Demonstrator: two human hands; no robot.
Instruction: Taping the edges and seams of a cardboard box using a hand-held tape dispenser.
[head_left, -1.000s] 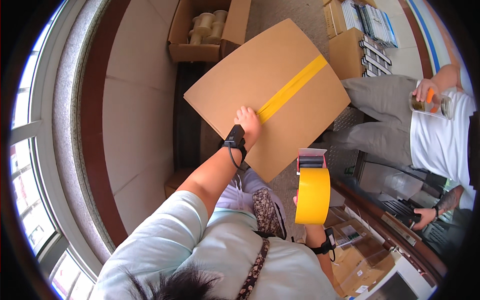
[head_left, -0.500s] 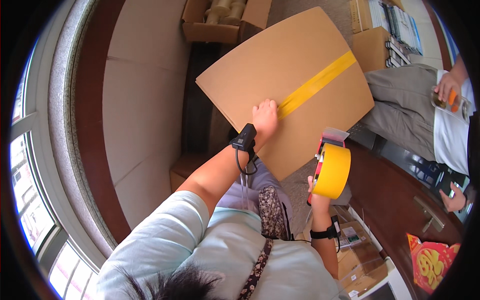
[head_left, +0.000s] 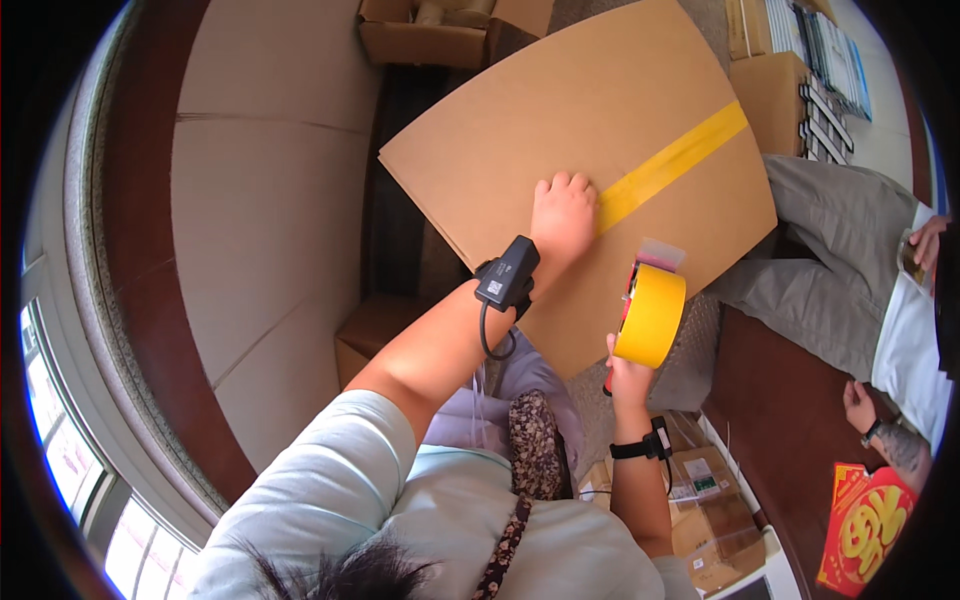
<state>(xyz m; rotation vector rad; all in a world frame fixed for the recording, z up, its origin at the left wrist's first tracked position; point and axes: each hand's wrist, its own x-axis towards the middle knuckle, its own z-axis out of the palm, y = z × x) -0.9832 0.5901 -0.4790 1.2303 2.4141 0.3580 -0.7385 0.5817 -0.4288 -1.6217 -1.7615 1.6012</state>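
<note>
A large brown cardboard box (head_left: 500, 135) lies before me, with a strip of yellow packing tape (head_left: 680, 160) running across its upper face. My left hand (head_left: 566, 215) rests palm down on the cardboard, at the near end of the strip, holding nothing; its fingers are foreshortened and slightly apart. In my right hand (head_left: 630, 378) is a tape dispenser (head_left: 650, 315) with a wide yellow roll and a reddish handle, held over the box's near right edge. The roll covers part of the grip. A clear flap sticks up at the dispenser's far end.
Another person in grey trousers (head_left: 830, 290) stands at the right, one hand (head_left: 858, 405) hanging low. An open carton (head_left: 425, 42) of rolls stands at the back. Packed cartons (head_left: 715, 480) sit near my right elbow, beside a red and gold packet (head_left: 868, 530). A tiled wall (head_left: 270, 220) bounds the left.
My left hand has slid slightly right on the box. The dispenser has moved a little left and farther from me. The other person's low hand has shifted left.
</note>
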